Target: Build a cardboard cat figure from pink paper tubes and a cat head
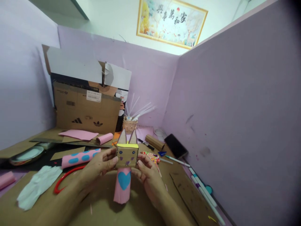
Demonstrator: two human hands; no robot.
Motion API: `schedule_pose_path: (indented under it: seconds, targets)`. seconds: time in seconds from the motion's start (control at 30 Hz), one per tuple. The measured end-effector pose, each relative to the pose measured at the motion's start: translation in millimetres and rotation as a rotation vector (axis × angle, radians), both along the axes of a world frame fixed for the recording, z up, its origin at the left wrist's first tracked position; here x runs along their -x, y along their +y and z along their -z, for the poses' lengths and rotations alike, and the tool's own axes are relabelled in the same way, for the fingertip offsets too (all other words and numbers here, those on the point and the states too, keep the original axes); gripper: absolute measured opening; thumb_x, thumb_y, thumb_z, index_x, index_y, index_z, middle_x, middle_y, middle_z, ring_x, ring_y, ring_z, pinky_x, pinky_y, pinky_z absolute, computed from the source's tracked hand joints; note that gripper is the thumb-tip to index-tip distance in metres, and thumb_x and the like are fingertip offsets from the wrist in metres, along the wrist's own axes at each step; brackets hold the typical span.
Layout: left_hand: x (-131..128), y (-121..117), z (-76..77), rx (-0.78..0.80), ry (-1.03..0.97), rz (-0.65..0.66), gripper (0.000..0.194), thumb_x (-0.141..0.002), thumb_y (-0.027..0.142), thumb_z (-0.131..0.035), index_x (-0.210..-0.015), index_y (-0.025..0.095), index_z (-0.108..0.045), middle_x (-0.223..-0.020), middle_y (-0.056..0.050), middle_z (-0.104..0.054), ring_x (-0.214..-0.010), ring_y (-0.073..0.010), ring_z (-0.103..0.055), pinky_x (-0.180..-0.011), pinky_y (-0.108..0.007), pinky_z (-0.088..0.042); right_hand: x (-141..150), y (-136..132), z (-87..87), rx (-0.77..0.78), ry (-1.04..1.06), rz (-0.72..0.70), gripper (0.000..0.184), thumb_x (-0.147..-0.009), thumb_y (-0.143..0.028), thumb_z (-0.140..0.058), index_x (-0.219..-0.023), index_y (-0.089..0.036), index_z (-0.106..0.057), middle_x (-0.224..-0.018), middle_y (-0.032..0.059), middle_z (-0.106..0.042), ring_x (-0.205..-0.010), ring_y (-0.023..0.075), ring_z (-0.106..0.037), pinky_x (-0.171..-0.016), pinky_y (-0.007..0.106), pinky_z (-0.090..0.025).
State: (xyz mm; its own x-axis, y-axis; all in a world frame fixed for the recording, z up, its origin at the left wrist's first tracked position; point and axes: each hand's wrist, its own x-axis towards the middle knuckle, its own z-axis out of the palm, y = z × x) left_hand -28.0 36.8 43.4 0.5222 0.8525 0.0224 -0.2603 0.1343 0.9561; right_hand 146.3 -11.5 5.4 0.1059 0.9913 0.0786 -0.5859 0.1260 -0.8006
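A handmade cardboard figure stands upright at the middle of the work surface. Its box head has two pointed ears, a yellow band on top and a drawn face. Below the head is a pink paper tube body with a blue heart. My left hand grips the left side of the head between thumb and fingers. On the opposite side, my right hand presses the head with its thumb and fingertips. Behind my left wrist lies a pink tube with blue spots, beside something red and curved.
Cardboard boxes stand at the back left. A basket of clear sticks is behind the figure. On the right lie a phone, markers and a cardboard strip. Crumpled white tissue lies at left. Purple walls enclose the space.
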Motion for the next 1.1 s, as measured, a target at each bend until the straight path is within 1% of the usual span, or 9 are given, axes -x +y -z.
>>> schedule_pose_path:
  seconds: [0.1,0.2,0.33,0.53,0.67,0.73,0.87,1.0,1.1]
  targets:
    - [-4.3,-2.2,-1.6,0.036,-0.047,-0.017,0.038,-0.074,0.028,-0.070,-0.109,0.016,-0.065,-0.109,-0.012,-0.070,-0.094,-0.0272,-0.066,-0.077,-0.034,-0.053,-1.4,-0.4,1.9,-0.037,-0.165,0.133,0.027,-0.068,-0.037,-0.075,-0.088,-0.021,-0.069,-0.096,0.0035,-0.068,-0.089,0.0195,-0.064,-0.079,0.032,-0.050]
    - [-7.5,-2.3,-0.4,0.089,-0.086,-0.047,0.036,-0.070,0.026,-0.073,-0.103,0.015,-0.068,-0.105,-0.013,-0.071,-0.093,-0.0273,-0.067,-0.073,-0.032,-0.053,-2.4,-2.2,2.5,-0.136,-0.339,0.267,0.022,-0.074,-0.037,-0.068,-0.092,-0.023,-0.071,-0.101,0.0046,-0.068,-0.097,0.0222,-0.061,-0.088,0.037,-0.047]
    - [-9.9,-1.9,2.9,0.119,-0.139,-0.053,0.036,-0.065,0.023,-0.076,-0.099,0.012,-0.070,-0.102,-0.013,-0.072,-0.093,-0.0267,-0.066,-0.073,-0.029,-0.051,-2.5,-4.7,2.1,-0.190,-0.417,0.284,0.019,-0.076,-0.032,-0.065,-0.092,-0.024,-0.073,-0.101,0.0059,-0.071,-0.098,0.0241,-0.063,-0.091,0.041,-0.046]
    - [-10.9,-1.4,2.7,0.111,-0.140,-0.059,0.039,-0.061,0.022,-0.079,-0.097,0.011,-0.070,-0.101,-0.014,-0.072,-0.093,-0.0275,-0.066,-0.077,-0.031,-0.050,-2.9,-3.2,6.5,-0.199,-0.371,0.338,0.016,-0.075,-0.031,-0.065,-0.085,-0.025,-0.075,-0.097,0.0069,-0.073,-0.093,0.0249,-0.066,-0.084,0.041,-0.051]
    - [-9.1,-0.6,3.4,0.103,-0.121,-0.079,0.036,-0.062,0.022,-0.079,-0.095,0.012,-0.070,-0.096,-0.013,-0.073,-0.089,-0.0257,-0.067,-0.076,-0.031,-0.050,-4.5,-4.8,5.0,-0.224,-0.548,0.402,0.016,-0.075,-0.027,-0.064,-0.084,-0.025,-0.077,-0.102,0.0091,-0.073,-0.103,0.0274,-0.063,-0.094,0.046,-0.045]
    - [-8.5,-0.7,4.3,0.103,-0.118,-0.081,0.036,-0.062,0.021,-0.080,-0.096,0.012,-0.069,-0.093,-0.012,-0.073,-0.088,-0.0251,-0.067,-0.076,-0.032,-0.050,-5.3,-6.2,3.3,-0.225,-0.615,0.413,0.017,-0.074,-0.026,-0.064,-0.086,-0.026,-0.077,-0.105,0.0101,-0.072,-0.105,0.0283,-0.062,-0.095,0.048,-0.043]
    - [-10.2,-2.5,6.3,0.121,-0.157,-0.107,0.040,-0.057,0.022,-0.083,-0.094,0.011,-0.069,-0.090,-0.013,-0.073,-0.086,-0.0257,-0.067,-0.077,-0.033,-0.050,-6.9,-6.8,2.3,-0.230,-0.641,0.405,0.018,-0.075,-0.026,-0.063,-0.087,-0.027,-0.076,-0.104,0.0092,-0.072,-0.106,0.0285,-0.061,-0.096,0.050,-0.041]
    - [-13.2,-4.5,6.8,0.149,-0.218,-0.076,0.038,-0.061,0.019,-0.080,-0.096,0.011,-0.069,-0.095,-0.013,-0.072,-0.091,-0.0255,-0.066,-0.080,-0.033,-0.048,-6.8,-6.7,3.4,-0.215,-0.615,0.402,0.015,-0.076,-0.027,-0.065,-0.085,-0.027,-0.076,-0.106,0.0087,-0.072,-0.109,0.0288,-0.059,-0.097,0.050,-0.039]
    - [-13.9,-5.6,5.5,0.137,-0.245,-0.044,0.035,-0.065,0.019,-0.077,-0.099,0.011,-0.069,-0.097,-0.014,-0.072,-0.092,-0.0261,-0.066,-0.077,-0.033,-0.050,-4.5,-7.5,3.3,-0.229,-0.611,0.382,0.015,-0.077,-0.028,-0.064,-0.087,-0.026,-0.076,-0.108,0.0082,-0.070,-0.111,0.0287,-0.057,-0.098,0.049,-0.039]
